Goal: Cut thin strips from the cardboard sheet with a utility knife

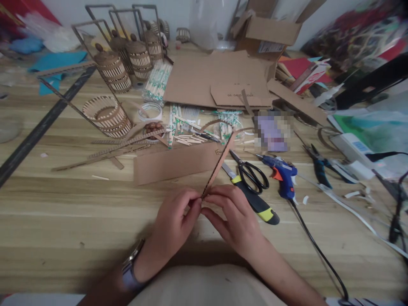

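A narrow strip of corrugated cardboard [219, 163] slants up and away from my fingertips, its fluted edge showing. My left hand [174, 216] pinches its near end between thumb and forefinger. Close beside it, my right hand [234, 214] also has its fingertips closed on that end. Just beyond my hands lies a flat cardboard piece [175, 163]. To the right are black-handled scissors [251, 172], a yellow-and-black knife [255, 199] and a blue glue gun [282, 172] with its cord trailing toward me.
Several small stick-and-cardboard lanterns [113, 70] stand at the back left, near an open round basket [105, 114] with a tall handle. Matchstick-like sticks [191, 138], a tape roll [150, 111] and cardboard sheets [194, 78] cover the middle. Pliers [320, 165] lie at right.
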Tool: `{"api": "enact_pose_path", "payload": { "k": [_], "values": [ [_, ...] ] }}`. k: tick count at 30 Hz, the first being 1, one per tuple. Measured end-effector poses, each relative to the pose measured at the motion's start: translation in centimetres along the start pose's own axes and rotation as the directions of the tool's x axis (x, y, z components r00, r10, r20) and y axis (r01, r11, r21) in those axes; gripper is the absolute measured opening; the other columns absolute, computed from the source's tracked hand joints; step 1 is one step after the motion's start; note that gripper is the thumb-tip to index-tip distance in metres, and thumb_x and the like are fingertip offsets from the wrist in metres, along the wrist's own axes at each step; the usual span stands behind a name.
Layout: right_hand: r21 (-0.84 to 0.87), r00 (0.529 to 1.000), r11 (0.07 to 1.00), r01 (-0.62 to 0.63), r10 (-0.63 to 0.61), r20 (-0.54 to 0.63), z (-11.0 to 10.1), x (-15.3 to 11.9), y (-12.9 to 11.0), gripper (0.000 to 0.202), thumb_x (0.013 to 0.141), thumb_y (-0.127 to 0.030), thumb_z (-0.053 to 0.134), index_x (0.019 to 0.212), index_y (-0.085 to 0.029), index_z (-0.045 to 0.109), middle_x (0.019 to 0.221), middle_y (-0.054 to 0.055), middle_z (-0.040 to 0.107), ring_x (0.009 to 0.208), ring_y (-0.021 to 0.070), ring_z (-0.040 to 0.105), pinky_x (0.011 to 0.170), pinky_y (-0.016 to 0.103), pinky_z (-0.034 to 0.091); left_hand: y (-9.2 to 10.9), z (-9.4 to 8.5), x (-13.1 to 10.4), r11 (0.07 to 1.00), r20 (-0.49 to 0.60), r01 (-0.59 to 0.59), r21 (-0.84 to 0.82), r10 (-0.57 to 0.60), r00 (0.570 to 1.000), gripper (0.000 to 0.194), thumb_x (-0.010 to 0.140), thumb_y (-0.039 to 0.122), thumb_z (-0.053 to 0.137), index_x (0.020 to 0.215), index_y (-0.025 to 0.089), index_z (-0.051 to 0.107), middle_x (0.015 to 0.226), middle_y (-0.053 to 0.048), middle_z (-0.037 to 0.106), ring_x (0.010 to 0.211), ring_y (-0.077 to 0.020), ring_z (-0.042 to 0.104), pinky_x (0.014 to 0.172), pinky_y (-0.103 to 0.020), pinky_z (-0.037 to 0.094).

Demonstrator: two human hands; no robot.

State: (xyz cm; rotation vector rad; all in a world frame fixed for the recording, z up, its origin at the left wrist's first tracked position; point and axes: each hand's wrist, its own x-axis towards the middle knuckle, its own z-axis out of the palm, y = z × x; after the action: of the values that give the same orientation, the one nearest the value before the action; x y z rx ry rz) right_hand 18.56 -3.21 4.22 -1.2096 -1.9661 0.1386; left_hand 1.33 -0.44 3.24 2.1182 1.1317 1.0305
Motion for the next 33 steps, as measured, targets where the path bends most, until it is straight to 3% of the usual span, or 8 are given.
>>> {"api": "enact_pose_path", "payload": {
  "k": [5,13,26,33],
  "values": [
    [-0.048,0.992,0.999,0.016,-0.022,-0.126,-0.14,-0.08,0.07,0.015,0.091,-0.015,0.068,0.102,-0.023,0.064,0.094,0.006,0.069,0.089,0.0209,0.067,0.077,0.038,0.057,0.15,-0.18,-0.05,0.995,-0.003,-0.081,-0.054,0.081,0.997,0.014,0.098,0.012,0.052,0.098,0.021,0.062,0.093,-0.003,0.072,0.086,-0.0158,0.069,0.078,-0.026,0.056],
    [0.056,0.997,0.997,0.046,-0.042,-0.065,-0.31,-0.35,0.3,0.02,0.091,-0.009,0.065,0.105,-0.023,0.063,0.102,0.006,0.075,0.095,0.0195,0.07,0.093,0.042,0.054,0.22,-0.53,0.21,0.983,-0.007,-0.17,-0.072,0.17,0.985,0.014,0.095,0.009,0.056,0.098,0.02,0.063,0.098,-0.004,0.069,0.091,-0.0158,0.068,0.083,-0.026,0.057],
    [0.156,0.995,0.984,-0.086,0.094,-0.043,-0.2,-0.37,0.35,0.017,0.088,-0.01,0.062,0.091,-0.026,0.057,0.087,-0.002,0.077,0.078,0.015,0.073,0.093,0.04,0.054,0.23,-0.22,0.01,0.981,-0.009,-0.178,-0.078,0.178,0.984,0.015,0.089,0.006,0.054,0.091,0.02,0.061,0.095,-0.003,0.069,0.09,-0.013,0.069,0.083,-0.021,0.056],
    [0.187,0.992,0.976,-0.111,0.12,-0.036,-0.36,-0.4,0.63,0.016,0.089,-0.011,0.061,0.091,-0.027,0.057,0.085,-0.003,0.077,0.076,0.0157,0.073,0.094,0.042,0.055,0.46,-0.31,0.03,0.985,0.013,-0.111,-0.135,0.114,0.993,0.014,0.089,0.009,0.053,0.086,0.02,0.061,0.093,-0.004,0.07,0.087,-0.0133,0.07,0.08,-0.022,0.057]
  ]
}}
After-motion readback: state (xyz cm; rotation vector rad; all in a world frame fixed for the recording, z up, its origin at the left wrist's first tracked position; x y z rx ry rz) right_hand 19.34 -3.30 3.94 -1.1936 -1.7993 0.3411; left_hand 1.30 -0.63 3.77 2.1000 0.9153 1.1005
